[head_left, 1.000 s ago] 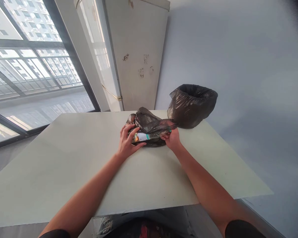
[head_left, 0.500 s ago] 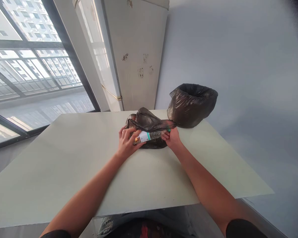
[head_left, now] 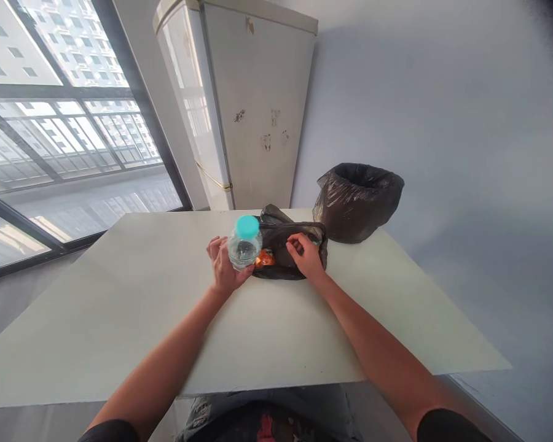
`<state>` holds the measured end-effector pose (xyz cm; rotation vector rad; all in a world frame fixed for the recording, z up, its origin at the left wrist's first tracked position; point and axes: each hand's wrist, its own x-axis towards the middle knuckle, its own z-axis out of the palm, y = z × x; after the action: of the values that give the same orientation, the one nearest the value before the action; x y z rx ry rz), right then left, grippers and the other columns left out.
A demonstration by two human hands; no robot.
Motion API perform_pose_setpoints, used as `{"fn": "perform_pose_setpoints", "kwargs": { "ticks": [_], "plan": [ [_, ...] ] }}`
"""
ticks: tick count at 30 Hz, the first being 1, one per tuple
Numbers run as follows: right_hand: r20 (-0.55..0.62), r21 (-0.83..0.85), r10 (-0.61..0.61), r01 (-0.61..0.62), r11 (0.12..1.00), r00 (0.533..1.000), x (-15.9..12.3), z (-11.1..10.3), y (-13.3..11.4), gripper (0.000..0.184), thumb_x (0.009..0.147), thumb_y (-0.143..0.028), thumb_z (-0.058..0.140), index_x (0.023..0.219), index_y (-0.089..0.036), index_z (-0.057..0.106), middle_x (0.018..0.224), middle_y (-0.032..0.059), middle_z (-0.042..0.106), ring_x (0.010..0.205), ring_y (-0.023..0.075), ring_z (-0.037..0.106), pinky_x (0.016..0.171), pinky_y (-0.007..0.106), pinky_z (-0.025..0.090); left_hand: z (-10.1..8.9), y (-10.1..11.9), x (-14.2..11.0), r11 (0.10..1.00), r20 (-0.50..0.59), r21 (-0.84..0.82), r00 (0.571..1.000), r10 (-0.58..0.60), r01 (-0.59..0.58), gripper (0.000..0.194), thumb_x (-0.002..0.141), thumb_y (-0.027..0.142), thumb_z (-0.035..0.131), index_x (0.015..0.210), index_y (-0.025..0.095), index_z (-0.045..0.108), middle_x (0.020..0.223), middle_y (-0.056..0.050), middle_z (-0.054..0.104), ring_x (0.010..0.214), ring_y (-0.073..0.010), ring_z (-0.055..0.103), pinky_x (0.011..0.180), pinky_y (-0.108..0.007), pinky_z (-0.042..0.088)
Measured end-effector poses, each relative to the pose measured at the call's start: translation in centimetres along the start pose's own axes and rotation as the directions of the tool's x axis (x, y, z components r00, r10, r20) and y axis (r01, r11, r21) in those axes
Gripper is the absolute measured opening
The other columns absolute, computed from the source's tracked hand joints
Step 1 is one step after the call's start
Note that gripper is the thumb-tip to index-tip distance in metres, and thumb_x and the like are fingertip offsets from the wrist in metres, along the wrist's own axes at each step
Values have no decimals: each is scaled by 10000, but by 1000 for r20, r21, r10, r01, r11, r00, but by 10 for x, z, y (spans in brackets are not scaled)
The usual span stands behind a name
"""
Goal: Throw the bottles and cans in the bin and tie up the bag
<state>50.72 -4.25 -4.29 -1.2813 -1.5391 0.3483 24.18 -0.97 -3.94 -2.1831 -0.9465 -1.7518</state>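
A clear, round plastic jar with a turquoise lid [head_left: 247,228] is upright in my left hand [head_left: 225,270], whose fingers wrap its left side and base. Right of it, a dark plastic bag [head_left: 283,271] lies on the table with its mouth spread toward me. Inside the bag shows an orange packet [head_left: 265,258]. Over the bag's right part is my right hand [head_left: 308,255], its fingers loosely bent and a little apart, nothing visible in them. A bit of green, perhaps a bottle cap, shows beside that hand; the rest is hidden.
A second dark bag [head_left: 359,209], standing with a round open mouth, is at the table's back right by the wall. Behind the pale table [head_left: 120,319] stands a worn white fridge [head_left: 258,92]. A large window [head_left: 69,123] is on the left.
The labelled bottle between both hands is no longer in them. My left hand now holds the jar, the bag's mouth is spread wider, and my right hand has moved slightly left over it.
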Motion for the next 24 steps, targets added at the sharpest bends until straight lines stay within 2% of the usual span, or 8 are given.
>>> {"fn": "perform_pose_setpoints", "kwargs": {
  "ticks": [3,5,7,12,16,19,22,24],
  "plan": [
    [24,-218,-133,135,967,991,-2,1,7,188,988,-306,524,977,-196,676,963,89,720,936,244,663,959,419,541,-11,-25,16,972,-121,125,976,-182,197,718,845,782,581,1188,152,579,1138,-194,611,1157,-397,565,1076,-602,410],
    [5,-325,-164,157,932,986,-2,1,10,236,988,-245,499,1080,-185,708,1030,117,747,1025,276,686,998,438,549,-23,-50,27,905,-154,199,924,-350,376,581,887,666,615,1161,155,573,1162,-186,593,1169,-377,569,1058,-560,440],
    [-40,-440,-172,137,888,984,-1,1,13,354,959,-174,477,1224,-152,711,1146,161,749,1123,312,686,1026,456,554,-35,-77,32,835,-112,254,872,-477,489,456,913,568,631,1126,168,583,1145,-162,598,1140,-347,595,1025,-507,478],
    [-100,-632,-199,93,770,975,3,-2,21,624,871,-94,492,1486,-66,588,1420,238,645,1275,387,625,1090,526,516,-56,-129,14,635,-138,386,723,-677,669,525,891,507,712,1266,163,587,1259,-184,602,1181,-364,626,1060,-527,487],
    [-90,-672,-139,43,739,986,3,-4,25,371,918,-187,529,1195,-120,765,1110,186,763,1077,342,690,1000,460,559,-55,-142,1,469,-175,403,569,-803,786,539,917,502,677,1280,115,581,1290,-235,619,1216,-407,631,1079,-575,487],
    [-64,-700,-77,10,714,995,1,-6,28,275,910,-204,553,1046,-132,780,1030,179,759,1004,325,694,950,440,565,-51,-144,-1,456,-170,393,550,-818,799,623,904,466,689,1378,89,545,1355,-264,621,1284,-439,605,1111,-594,471],
    [-65,-732,-122,36,680,990,1,-11,31,364,869,-184,580,1183,-103,746,1231,216,723,1180,363,646,1056,503,517,-50,-146,-3,485,-141,372,564,-813,792,724,874,413,721,1474,80,488,1427,-275,600,1342,-450,577,1145,-592,450],
    [-48,-735,-126,50,677,991,2,-14,30,415,859,-177,585,1237,-80,725,1256,232,716,1223,372,632,1101,525,487,-49,-147,-5,485,-121,360,556,-823,797,784,886,385,707,1543,70,420,1469,-283,581,1362,-452,566,1157,-596,438]
  ]
}}
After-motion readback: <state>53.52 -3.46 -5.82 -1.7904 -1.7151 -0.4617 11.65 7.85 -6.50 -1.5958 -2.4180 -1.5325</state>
